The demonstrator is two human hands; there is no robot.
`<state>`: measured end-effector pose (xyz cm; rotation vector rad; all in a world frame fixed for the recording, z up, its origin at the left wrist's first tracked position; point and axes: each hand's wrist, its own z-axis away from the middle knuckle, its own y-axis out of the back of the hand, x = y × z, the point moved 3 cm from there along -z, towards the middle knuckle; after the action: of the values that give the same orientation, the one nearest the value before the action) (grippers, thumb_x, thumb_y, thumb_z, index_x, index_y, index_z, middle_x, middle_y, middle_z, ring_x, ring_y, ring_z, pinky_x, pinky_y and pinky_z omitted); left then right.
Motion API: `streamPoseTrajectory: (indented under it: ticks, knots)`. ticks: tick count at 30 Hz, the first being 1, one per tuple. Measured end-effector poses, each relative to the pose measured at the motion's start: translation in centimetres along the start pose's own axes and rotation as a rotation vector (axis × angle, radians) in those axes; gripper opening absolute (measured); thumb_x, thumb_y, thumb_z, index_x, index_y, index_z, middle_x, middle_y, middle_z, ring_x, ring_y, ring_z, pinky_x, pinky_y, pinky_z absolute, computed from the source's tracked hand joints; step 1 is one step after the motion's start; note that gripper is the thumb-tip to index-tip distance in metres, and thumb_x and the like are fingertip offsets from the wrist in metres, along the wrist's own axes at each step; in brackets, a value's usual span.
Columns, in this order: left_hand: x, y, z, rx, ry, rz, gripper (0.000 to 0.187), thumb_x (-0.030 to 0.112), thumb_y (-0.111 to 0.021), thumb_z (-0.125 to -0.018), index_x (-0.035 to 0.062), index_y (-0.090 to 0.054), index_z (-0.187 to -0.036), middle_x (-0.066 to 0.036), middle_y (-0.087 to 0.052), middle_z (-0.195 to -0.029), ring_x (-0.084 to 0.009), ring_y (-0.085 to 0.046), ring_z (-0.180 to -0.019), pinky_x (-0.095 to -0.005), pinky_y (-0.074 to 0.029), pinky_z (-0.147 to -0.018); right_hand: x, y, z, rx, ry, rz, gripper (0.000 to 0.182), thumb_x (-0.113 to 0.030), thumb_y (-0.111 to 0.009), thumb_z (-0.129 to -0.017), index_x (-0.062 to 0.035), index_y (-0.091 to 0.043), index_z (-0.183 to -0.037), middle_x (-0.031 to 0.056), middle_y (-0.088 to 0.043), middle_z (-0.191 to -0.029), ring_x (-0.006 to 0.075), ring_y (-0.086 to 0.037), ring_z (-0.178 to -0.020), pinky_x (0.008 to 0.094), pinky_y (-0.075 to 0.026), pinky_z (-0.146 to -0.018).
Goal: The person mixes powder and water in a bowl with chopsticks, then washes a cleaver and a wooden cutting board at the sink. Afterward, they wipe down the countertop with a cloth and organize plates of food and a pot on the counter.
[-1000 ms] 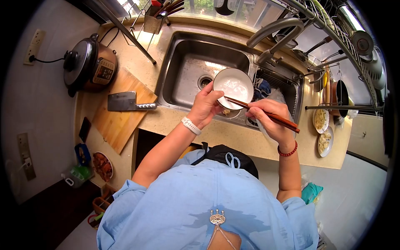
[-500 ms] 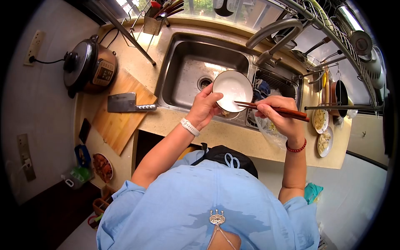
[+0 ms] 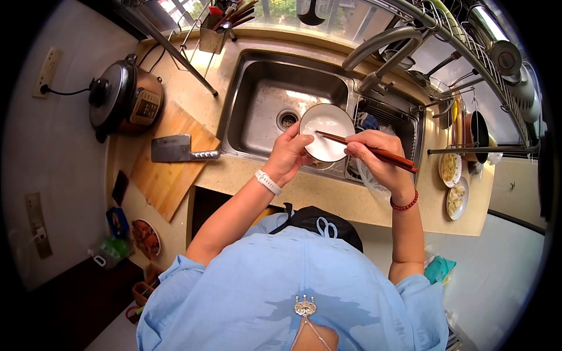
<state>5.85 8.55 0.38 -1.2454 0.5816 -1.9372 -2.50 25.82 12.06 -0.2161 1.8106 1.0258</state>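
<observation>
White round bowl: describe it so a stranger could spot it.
Find the rectangular stainless-steel sink. Above its near side, the bare left hand holds the white round bowl. Unlike the two white food-filled plates rightward, it has slender reddish-brown chopsticks pointing into it.

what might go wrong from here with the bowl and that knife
The left hand holds the bowl by one side, so it might tip.

The chopsticks in the right hand reach inside, so the white contents could slop out.

The knife's handle juts past the cutting board, so a bump might shift it.
</observation>
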Motion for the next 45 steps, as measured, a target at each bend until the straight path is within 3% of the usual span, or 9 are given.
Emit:
streamPoseTrajectory:
  ticks: [7, 11, 17, 21, 27, 31, 35, 40, 45]
  knots:
    - [0.3, 0.3, -0.1, 0.031, -0.01, -0.026, 0.042, 0.01, -0.06, -0.087, 0.0059, -0.051, -0.128, -0.007, -0.059, -0.115, -0.0176, -0.062, -0.103, -0.0353, -0.057, -0.086, -0.2, 1.0, 1.3, -0.031, -0.155, -0.088, 0.01, -0.009, -0.066, -0.085, 0.0003, -0.07, -0.086, 0.0094, -0.068, -0.075, 0.0177, -0.065, -0.065, 0.0269, -0.049, -0.061]
    - [0.2, 0.0, 0.2, 0.027, -0.003, -0.026, 0.041, 0.01, -0.06, -0.087, 0.0057, -0.052, -0.127, -0.007, -0.06, -0.114, -0.0175, -0.062, -0.103, -0.0351, -0.058, -0.085, 0.4, -0.3, -0.1, 0.035, 0.001, 0.0, 0.012, -0.01, -0.066, -0.086, 0.0007, -0.07, -0.086, 0.0096, -0.068, -0.075, 0.0177, -0.064, -0.065, 0.027, -0.049, -0.061]
    - [0.5, 0.4, 0.3, 0.039, -0.022, -0.028, 0.04, 0.01, -0.06, -0.087, 0.0054, -0.052, -0.126, -0.007, -0.06, -0.114, -0.0176, -0.062, -0.102, -0.034, -0.058, -0.085, 0.1, 1.0, 1.4, 0.004, -0.191, -0.127, 0.011, -0.009, -0.066, -0.085, 0.0007, -0.071, -0.085, 0.008, -0.069, -0.072, 0.0151, -0.066, -0.065, 0.0257, -0.05, -0.061]
    - [0.3, 0.0, 0.4, 0.033, -0.003, 0.014, 0.047, 0.006, -0.058, -0.087, 0.0078, -0.049, -0.133, -0.007, -0.061, -0.115, -0.0184, -0.064, -0.096, -0.0371, -0.058, -0.081, -0.5, -0.7, 0.3, 0.017, -0.02, -0.066, 0.012, -0.01, -0.066, -0.085, 0.0016, -0.07, -0.086, 0.0093, -0.068, -0.073, 0.0167, -0.066, -0.067, 0.0267, -0.05, -0.062]
    - [0.6, 0.5, 0.6, 0.024, -0.02, -0.023, 0.042, 0.01, -0.061, -0.087, 0.0058, -0.051, -0.128, -0.008, -0.06, -0.116, -0.018, -0.062, -0.103, -0.0352, -0.057, -0.087, 0.0, 0.4, 1.2, 0.025, -0.197, -0.177, 0.012, -0.009, -0.065, -0.086, 0.0018, -0.071, -0.085, 0.01, -0.069, -0.073, 0.014, -0.065, -0.061, 0.0256, -0.05, -0.057]
    - [0.2, 0.6, 0.5, 0.047, -0.009, 0.014, 0.047, 0.007, -0.059, -0.087, 0.0094, -0.05, -0.133, -0.006, -0.062, -0.114, -0.0174, -0.065, -0.095, -0.035, -0.057, -0.079, -0.8, -0.8, 0.0, 0.039, -0.004, 0.004, 0.011, -0.011, -0.066, -0.085, -0.0002, -0.07, -0.087, 0.0104, -0.068, -0.076, 0.0172, -0.064, -0.068, 0.0278, -0.049, -0.062]
    - [0.3, 1.2, 0.7, 0.037, -0.021, -0.002, 0.044, 0.011, -0.062, -0.087, 0.0068, -0.051, -0.129, -0.007, -0.06, -0.118, -0.0196, -0.061, -0.106, -0.0388, -0.055, -0.089, 0.1, 0.8, 1.1, 0.053, -0.223, -0.175, 0.013, -0.008, -0.064, -0.086, 0.0031, -0.069, -0.083, 0.0099, -0.068, -0.072, 0.0142, -0.063, -0.062, 0.0267, -0.049, -0.058]
    - [0.1, 0.9, 0.9, 0.031, -0.01, 0.051, 0.051, 0.009, -0.061, -0.087, 0.0106, -0.048, -0.136, -0.006, -0.06, -0.117, -0.0175, -0.061, -0.101, -0.0369, -0.056, -0.084, -1.1, -1.1, -0.1, 0.029, 0.015, 0.018, 0.008, -0.007, -0.066, -0.084, 0.0014, -0.067, -0.085, 0.0111, -0.066, -0.078, 0.0174, -0.062, -0.067, 0.0266, -0.046, -0.061]
    - [0.4, 0.8, 1.4, 0.063, -0.012, 0.031, 0.051, 0.007, -0.058, -0.087, 0.0112, -0.048, -0.137, -0.005, -0.062, -0.113, -0.0157, -0.064, -0.093, -0.0355, -0.058, -0.079, -1.1, 0.0, 0.4, -0.097, -0.213, -0.203, 0.012, -0.01, -0.065, -0.085, 0.001, -0.069, -0.084, 0.0099, -0.066, -0.07, 0.0161, -0.062, -0.063, 0.0274, -0.048, -0.06]
